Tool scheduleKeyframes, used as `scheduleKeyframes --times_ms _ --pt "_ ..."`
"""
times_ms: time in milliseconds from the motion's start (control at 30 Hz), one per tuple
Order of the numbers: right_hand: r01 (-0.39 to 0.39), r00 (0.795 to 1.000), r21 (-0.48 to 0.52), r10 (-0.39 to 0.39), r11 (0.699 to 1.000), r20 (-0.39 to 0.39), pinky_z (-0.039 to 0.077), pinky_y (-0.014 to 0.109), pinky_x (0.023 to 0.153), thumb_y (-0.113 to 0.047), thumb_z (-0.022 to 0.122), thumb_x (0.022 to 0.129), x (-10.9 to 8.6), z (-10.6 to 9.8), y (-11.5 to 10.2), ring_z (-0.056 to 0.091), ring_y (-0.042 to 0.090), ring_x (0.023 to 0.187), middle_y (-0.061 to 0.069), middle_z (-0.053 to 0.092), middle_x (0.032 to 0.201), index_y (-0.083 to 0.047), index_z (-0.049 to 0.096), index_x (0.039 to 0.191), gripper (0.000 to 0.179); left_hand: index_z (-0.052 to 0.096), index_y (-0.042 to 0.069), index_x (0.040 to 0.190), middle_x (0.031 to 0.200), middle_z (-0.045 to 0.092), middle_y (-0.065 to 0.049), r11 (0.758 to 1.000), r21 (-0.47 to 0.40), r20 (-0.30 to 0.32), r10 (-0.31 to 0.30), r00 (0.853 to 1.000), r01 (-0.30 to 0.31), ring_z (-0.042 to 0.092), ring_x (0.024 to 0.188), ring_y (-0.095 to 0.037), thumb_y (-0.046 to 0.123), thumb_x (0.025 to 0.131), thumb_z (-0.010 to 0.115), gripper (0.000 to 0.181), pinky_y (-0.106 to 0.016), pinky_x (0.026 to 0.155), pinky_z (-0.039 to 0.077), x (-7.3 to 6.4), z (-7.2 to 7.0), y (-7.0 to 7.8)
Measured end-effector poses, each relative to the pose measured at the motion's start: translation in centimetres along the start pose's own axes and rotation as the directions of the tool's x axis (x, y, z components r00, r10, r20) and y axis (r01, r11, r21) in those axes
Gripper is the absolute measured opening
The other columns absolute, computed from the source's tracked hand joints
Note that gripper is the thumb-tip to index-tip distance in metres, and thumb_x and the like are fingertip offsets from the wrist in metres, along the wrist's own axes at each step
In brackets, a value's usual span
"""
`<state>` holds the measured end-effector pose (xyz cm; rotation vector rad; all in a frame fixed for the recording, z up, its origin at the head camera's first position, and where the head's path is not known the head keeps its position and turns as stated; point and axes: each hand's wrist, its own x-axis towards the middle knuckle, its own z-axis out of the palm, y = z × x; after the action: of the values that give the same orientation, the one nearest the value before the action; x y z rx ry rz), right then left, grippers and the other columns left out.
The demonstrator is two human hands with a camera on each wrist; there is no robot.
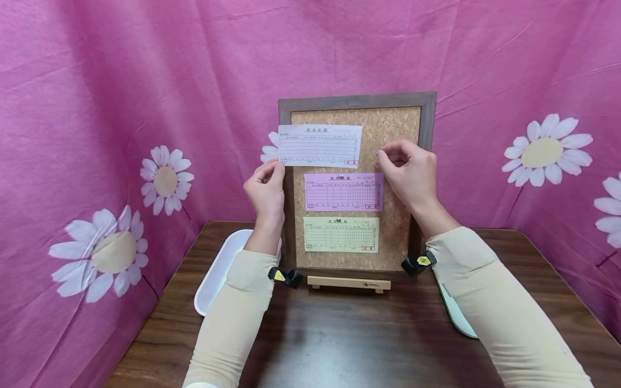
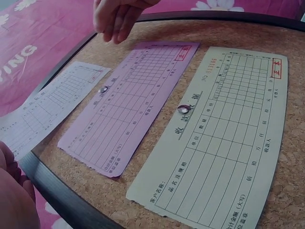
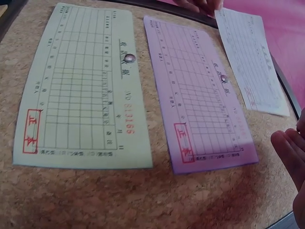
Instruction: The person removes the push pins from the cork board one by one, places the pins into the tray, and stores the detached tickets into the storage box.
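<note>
A white receipt slip (image 1: 320, 146) lies over the upper left of a framed corkboard (image 1: 398, 237), its left end sticking out past the frame. My left hand (image 1: 266, 188) pinches that slip at its lower left corner. Right of the slip, my right hand (image 1: 409, 170) is held before the board, thumb and forefinger tips together around a tiny pin-like thing, mostly hidden. Below the white slip, a purple receipt slip (image 1: 343, 193) is fixed by a round-headed pin (image 2: 103, 89). Lowest is a pale green receipt slip (image 1: 340, 237), with a similar pin (image 3: 129, 58) near its top edge.
The board leans on a small wooden stand (image 1: 348, 283) on a dark wooden table (image 1: 339, 345). A white tray (image 1: 206, 291) lies behind my left forearm. A pale green-edged flat thing (image 1: 458, 312) is partly under my right forearm. Pink flowered cloth (image 1: 233, 59) hangs behind.
</note>
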<state>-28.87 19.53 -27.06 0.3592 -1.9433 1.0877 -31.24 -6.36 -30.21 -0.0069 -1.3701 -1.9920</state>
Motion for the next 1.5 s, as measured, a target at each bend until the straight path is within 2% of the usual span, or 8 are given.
scheduleKeyframes --times_ms 167,433,500,700,800,1033,1167,1500 --pt "0.002 1.0 -0.002 -0.002 1.0 -0.002 0.048 0.006 0.069 -0.002 0.072 0.094 -0.5 -0.6 0.5 0.055 -0.018 0.067 0.022 0.078 0.083 0.008 0.078 0.097 0.011 0.082 -0.011 0.099 0.072 0.072 0.007 0.999 -0.016 -0.033 -0.038 0.999 0.038 0.065 0.065 -0.002 -0.003 0.091 0.075 0.013 -0.016 0.065 0.056 0.2 -0.4 0.1" --pt "-0.02 1.0 0.037 0.02 0.999 0.0 0.049 0.006 0.068 -0.001 0.073 0.095 -0.9 -1.4 0.7 0.06 -0.016 0.068 0.022 0.078 0.083 0.006 0.079 0.096 0.01 0.077 -0.014 0.096 0.084 0.077 -0.027 0.992 -0.124 -0.03 -0.006 1.0 0.002 0.075 0.065 -0.014 -0.008 0.092 0.072 0.008 -0.033 0.072 0.068 0.4 -0.7 0.1" --pt "-0.028 1.0 0.036 0.028 0.999 -0.001 0.049 0.006 0.068 0.0 0.073 0.095 -1.0 -1.5 0.8 0.06 -0.016 0.068 0.021 0.078 0.083 0.005 0.08 0.096 0.009 0.077 -0.01 0.093 0.08 0.077 -0.024 0.988 -0.155 -0.029 -0.01 1.0 0.005 0.076 0.065 -0.015 -0.01 0.091 0.072 0.004 -0.033 0.07 0.068 0.5 -0.8 0.1" --pt "-0.049 0.999 0.043 0.049 0.998 -0.005 0.051 0.005 0.068 -0.001 0.073 0.095 -1.2 -1.9 0.8 0.063 -0.016 0.068 0.023 0.079 0.085 0.004 0.08 0.097 0.009 0.074 0.003 0.085 0.071 0.073 -0.007 0.974 -0.225 -0.017 -0.029 0.999 0.025 0.076 0.064 -0.016 -0.014 0.091 0.071 0.018 -0.032 0.067 0.068 0.6 -0.9 0.2" --pt "-0.044 0.999 0.051 0.044 0.998 -0.008 0.052 0.006 0.067 -0.001 0.073 0.095 -1.2 -2.1 0.9 0.065 -0.015 0.068 0.016 0.079 0.082 0.004 0.08 0.096 0.009 0.073 0.002 0.086 0.071 0.072 -0.007 0.973 -0.23 -0.025 -0.027 0.999 0.021 0.076 0.063 -0.016 -0.014 0.091 0.071 0.017 -0.033 0.069 0.068 0.7 -1.0 0.3" --pt "-0.031 0.999 0.078 0.033 0.996 -0.02 0.052 0.005 0.066 -0.002 0.075 0.094 -1.4 -2.8 1.1 0.066 -0.015 0.067 -0.023 0.07 0.075 0.005 0.08 0.095 0.009 0.073 0.003 0.084 0.074 0.072 -0.012 0.965 -0.263 -0.065 -0.022 0.998 0.005 0.076 0.065 -0.016 -0.016 0.091 0.072 0.02 -0.033 0.071 0.068 1.2 -1.3 0.4" --pt "-0.018 0.999 0.057 0.019 0.998 -0.025 0.051 0.005 0.067 -0.002 0.076 0.093 -1.6 -3.4 1.4 0.064 -0.015 0.067 -0.028 0.067 0.077 0.006 0.08 0.095 0.009 0.073 0.002 0.085 0.076 0.073 -0.015 0.962 -0.272 -0.077 -0.015 0.997 -0.006 0.076 0.065 -0.018 -0.016 0.091 0.072 0.019 -0.032 0.071 0.068 1.4 -1.6 0.4" --pt "-0.015 1.0 0.017 0.015 1.0 0.0 0.049 0.004 0.066 -0.003 0.078 0.094 -1.9 -5.3 2.0 0.063 -0.016 0.067 -0.037 0.066 0.077 0.004 0.081 0.097 0.008 0.075 0.005 0.082 0.073 0.074 -0.006 0.961 -0.276 -0.09 0.005 0.996 -0.03 0.075 0.062 -0.014 -0.018 0.09 0.071 0.024 -0.031 0.069 0.068 2.0 -2.7 0.5"
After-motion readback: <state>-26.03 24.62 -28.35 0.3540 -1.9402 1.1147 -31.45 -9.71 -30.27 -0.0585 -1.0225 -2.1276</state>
